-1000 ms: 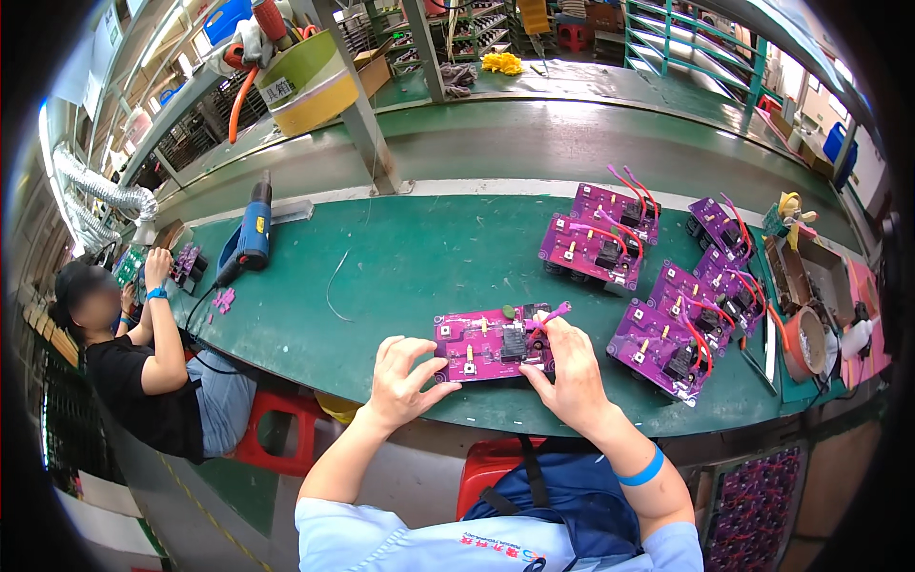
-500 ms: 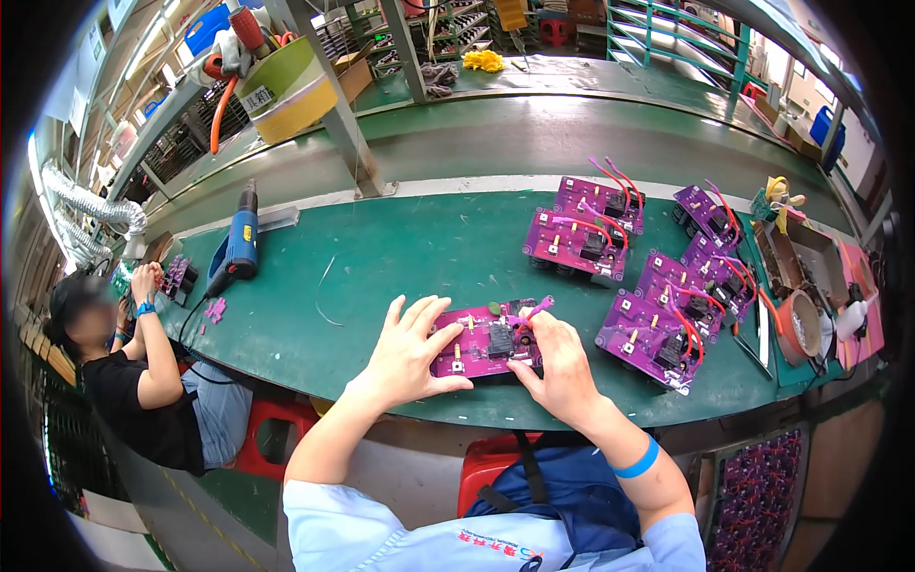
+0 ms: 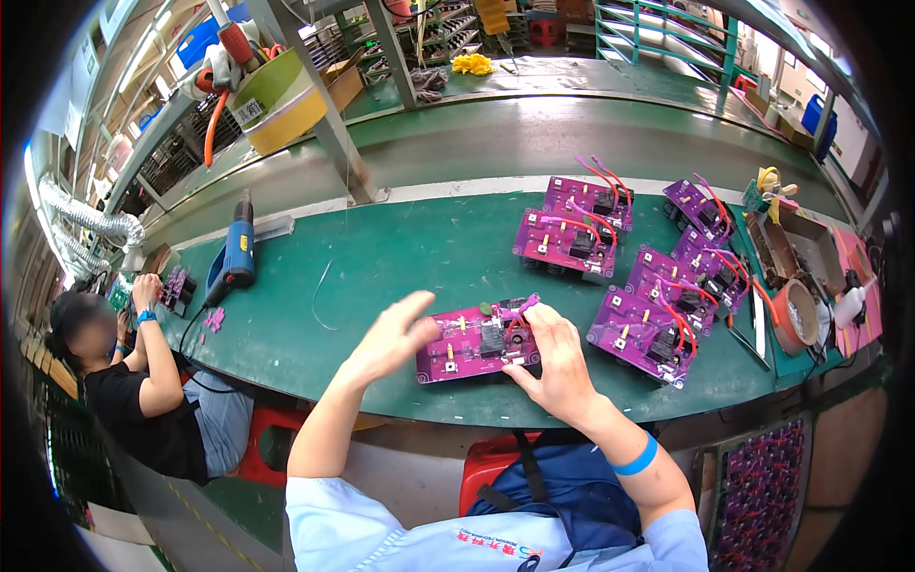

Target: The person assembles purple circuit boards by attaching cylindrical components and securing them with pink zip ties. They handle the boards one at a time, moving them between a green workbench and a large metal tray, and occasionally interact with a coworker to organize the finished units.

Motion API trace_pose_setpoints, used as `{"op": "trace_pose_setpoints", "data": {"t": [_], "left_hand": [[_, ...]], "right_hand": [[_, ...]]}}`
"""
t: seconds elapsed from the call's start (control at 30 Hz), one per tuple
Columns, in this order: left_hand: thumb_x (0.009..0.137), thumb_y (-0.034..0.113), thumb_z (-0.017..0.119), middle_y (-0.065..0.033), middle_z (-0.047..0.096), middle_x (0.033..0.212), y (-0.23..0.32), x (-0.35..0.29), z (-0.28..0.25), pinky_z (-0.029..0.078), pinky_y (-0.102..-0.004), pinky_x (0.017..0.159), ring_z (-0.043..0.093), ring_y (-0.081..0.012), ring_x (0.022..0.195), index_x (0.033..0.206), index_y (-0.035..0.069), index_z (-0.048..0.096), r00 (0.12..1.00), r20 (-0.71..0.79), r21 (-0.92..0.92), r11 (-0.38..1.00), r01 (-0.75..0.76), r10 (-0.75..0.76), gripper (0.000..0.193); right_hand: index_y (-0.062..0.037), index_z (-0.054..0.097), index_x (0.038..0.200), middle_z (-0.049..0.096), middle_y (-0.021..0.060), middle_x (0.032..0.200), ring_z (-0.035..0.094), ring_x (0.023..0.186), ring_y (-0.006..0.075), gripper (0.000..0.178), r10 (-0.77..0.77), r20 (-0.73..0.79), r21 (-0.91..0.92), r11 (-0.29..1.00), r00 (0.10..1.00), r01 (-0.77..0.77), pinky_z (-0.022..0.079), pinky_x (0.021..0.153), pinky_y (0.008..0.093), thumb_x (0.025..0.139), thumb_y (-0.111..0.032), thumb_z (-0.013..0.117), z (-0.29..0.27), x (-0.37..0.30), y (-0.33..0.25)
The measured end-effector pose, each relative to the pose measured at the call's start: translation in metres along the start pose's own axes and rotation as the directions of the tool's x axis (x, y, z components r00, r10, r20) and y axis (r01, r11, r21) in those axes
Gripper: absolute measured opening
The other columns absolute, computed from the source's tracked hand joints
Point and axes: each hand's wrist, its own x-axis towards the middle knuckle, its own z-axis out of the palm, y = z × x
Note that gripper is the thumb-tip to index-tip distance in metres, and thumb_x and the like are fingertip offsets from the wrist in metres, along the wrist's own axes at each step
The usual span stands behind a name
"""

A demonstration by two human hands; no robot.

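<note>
A purple circuit board [image 3: 465, 355] with black components and a small green disc lies on the green bench in front of me. My right hand [image 3: 560, 370] grips its right end between thumb and fingers, beside a loop of red and purple wire [image 3: 519, 313]. Off the board's left end is my left hand [image 3: 389, 341], holding nothing, its fingers stretched out and a little blurred. Further right stand more purple boards [image 3: 620, 329] with red wires, in two groups.
A blue heat gun [image 3: 238, 250] lies on the left of the bench, near purple scraps [image 3: 214, 319]. At the left a seated co-worker [image 3: 133, 381] handles another board. Right of the boards are an orange tape roll [image 3: 796, 315] and a tray [image 3: 810, 253]. A post [image 3: 334, 133] rises behind.
My left hand has come away from the board's left end, moving left and slightly up. My right hand stays on the board, which has shifted slightly left in view.
</note>
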Motion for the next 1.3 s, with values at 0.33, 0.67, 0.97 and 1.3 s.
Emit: {"op": "trace_pose_setpoints", "data": {"t": [0.33,0.67,0.97,1.3], "left_hand": [[0.059,0.014,0.076,-0.0034,0.06,0.07,0.077,-0.017,0.025,0.045,-0.0321,0.057,0.057,-0.0204,0.061,0.067,0.009,0.053,0.543,-0.269,0.386,0.606,-0.696,0.796,0.025],[0.053,0.061,0.064,-0.0169,0.04,0.126,0.103,-0.001,0.037,0.006,-0.0583,0.1,0.03,-0.0276,0.124,0.122,-0.001,0.039,0.84,0.201,0.736,0.489,-0.469,0.504,0.096],[0.059,0.01,0.069,-0.0223,0.049,0.114,0.033,-0.013,0.053,0.042,-0.0382,0.087,0.051,-0.0337,0.102,0.12,-0.007,0.038,0.819,0.009,0.6,0.652,-0.463,0.574,0.07],[0.08,0.024,0.054,-0.0186,0.06,0.095,0.044,0.049,0.001,0.045,-0.0377,0.078,0.058,-0.0325,0.088,0.11,0.004,0.053,0.892,0.436,0.233,0.943,-0.237,0.116,0.036]], "right_hand": [[0.0043,0.039,0.121,0.045,0.0194,0.117,0.043,0.111,0.0329,0.066,0.064,-0.011,0.023,0.998,0.998,-0.064,0.033,0.092,0.0417,0.064,-0.011,0.069,0.009,-0.019,0.014],[0.0007,0.046,0.116,0.048,0.0159,0.116,0.045,0.11,0.0301,0.054,0.045,-0.044,0.006,0.999,0.998,-0.044,0.034,0.091,0.0413,0.064,-0.003,0.062,0.018,-0.024,0.024],[0.0015,0.045,0.117,0.048,0.0174,0.115,0.046,0.108,0.0312,0.055,0.085,-0.05,0.088,0.993,0.995,-0.08,0.035,0.091,0.041,0.066,-0.005,0.064,0.019,-0.026,0.022],[0.0014,0.038,0.123,0.048,0.0192,0.114,0.046,0.105,0.033,0.059,0.185,-0.086,0.256,0.954,0.979,-0.157,0.036,0.091,0.0387,0.075,-0.019,0.065,0.015,-0.028,0.02]]}}
